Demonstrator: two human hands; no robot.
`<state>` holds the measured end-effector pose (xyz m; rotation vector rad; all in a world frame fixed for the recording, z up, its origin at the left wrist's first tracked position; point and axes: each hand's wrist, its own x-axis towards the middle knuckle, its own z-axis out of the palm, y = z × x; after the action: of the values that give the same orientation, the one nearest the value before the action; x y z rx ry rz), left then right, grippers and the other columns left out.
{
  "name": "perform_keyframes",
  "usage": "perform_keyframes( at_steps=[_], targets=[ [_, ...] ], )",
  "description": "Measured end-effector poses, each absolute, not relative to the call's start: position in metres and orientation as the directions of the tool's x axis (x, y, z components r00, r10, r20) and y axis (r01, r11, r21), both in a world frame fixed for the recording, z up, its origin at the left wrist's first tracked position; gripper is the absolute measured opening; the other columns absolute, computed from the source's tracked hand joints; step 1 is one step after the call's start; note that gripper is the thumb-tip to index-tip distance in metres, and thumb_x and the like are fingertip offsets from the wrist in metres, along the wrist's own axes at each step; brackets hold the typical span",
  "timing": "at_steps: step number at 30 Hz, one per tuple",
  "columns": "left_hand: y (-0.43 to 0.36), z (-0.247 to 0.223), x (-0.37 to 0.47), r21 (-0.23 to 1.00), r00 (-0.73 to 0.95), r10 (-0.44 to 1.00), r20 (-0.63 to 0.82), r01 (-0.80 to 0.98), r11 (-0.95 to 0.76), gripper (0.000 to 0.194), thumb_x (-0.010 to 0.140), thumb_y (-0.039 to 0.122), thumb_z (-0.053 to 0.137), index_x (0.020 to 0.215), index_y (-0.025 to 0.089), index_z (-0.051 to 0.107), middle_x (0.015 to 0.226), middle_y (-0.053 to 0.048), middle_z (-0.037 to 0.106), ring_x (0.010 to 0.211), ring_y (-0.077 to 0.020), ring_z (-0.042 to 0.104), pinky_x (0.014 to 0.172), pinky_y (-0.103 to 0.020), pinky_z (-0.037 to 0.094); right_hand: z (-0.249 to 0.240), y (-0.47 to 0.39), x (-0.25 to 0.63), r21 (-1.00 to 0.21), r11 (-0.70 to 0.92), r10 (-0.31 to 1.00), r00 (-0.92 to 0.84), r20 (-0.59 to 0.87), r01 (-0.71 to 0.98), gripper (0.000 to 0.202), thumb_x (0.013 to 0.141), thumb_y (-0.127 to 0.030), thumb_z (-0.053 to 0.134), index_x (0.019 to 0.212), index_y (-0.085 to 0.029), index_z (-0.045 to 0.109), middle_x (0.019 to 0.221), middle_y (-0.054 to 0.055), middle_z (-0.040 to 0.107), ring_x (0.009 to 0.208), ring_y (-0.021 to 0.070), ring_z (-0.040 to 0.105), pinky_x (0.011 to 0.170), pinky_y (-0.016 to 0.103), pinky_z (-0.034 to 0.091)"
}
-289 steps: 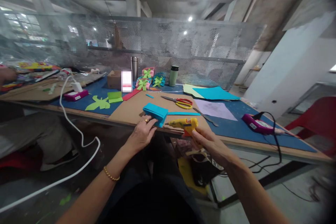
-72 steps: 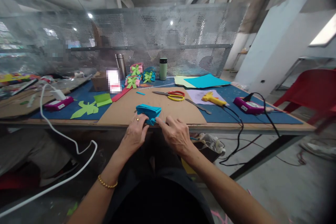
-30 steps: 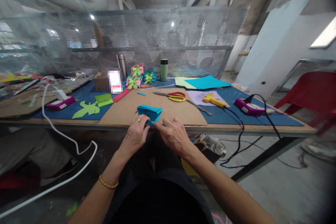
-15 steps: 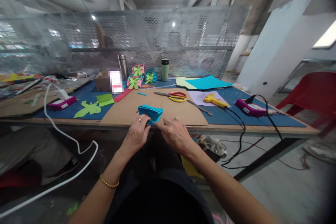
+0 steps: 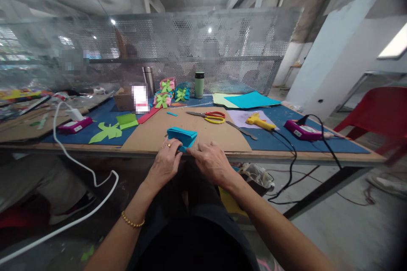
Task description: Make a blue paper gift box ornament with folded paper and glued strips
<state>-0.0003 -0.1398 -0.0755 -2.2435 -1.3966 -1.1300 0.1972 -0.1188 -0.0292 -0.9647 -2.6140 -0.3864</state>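
A folded blue paper piece is held over the front part of a brown cardboard sheet. My left hand grips its left side, a ring on one finger. My right hand has its fingers curled at the lower right corner of the paper and pinches that edge. Behind the paper lie scissors with red and yellow handles, a small blue strip and a dark metal blade.
A yellow glue gun rests on purple paper, its black cord hanging off the table's front edge. Purple power boxes stand left and right. Green paper cut-outs, pink and blue bow pieces, a green bottle and coloured sheets lie farther back.
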Motion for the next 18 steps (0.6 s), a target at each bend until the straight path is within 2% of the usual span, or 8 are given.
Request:
perform_keyframes(
  at_steps=[11,18],
  targets=[
    [-0.1395,-0.0772,-0.0008,0.161,0.239,0.649,0.723,0.855,-0.493,0.026,0.095,0.014,0.047,0.12,0.017,0.05,0.121,-0.014,0.06,0.12,-0.0293,0.055,0.109,-0.055,0.043,-0.0306,-0.1175,0.1981,0.152,0.737,0.56,-0.72,0.41,0.659,0.033,0.101,-0.021,0.042,0.123,-0.028,0.066,0.086,0.005,0.063,0.07,0.0166,0.05,0.067,0.035,0.02],
    [-0.1385,-0.0795,-0.0025,0.194,0.228,0.649,0.725,0.838,-0.51,0.032,0.097,0.016,0.045,0.127,0.023,0.053,0.122,-0.011,0.058,0.119,-0.0257,0.056,0.11,-0.052,0.042,-0.0298,-0.1177,0.1981,0.141,0.738,0.571,-0.722,0.389,0.66,0.036,0.1,-0.018,0.043,0.127,-0.028,0.064,0.088,0.006,0.063,0.074,0.017,0.052,0.069,0.034,0.022]
  ],
)
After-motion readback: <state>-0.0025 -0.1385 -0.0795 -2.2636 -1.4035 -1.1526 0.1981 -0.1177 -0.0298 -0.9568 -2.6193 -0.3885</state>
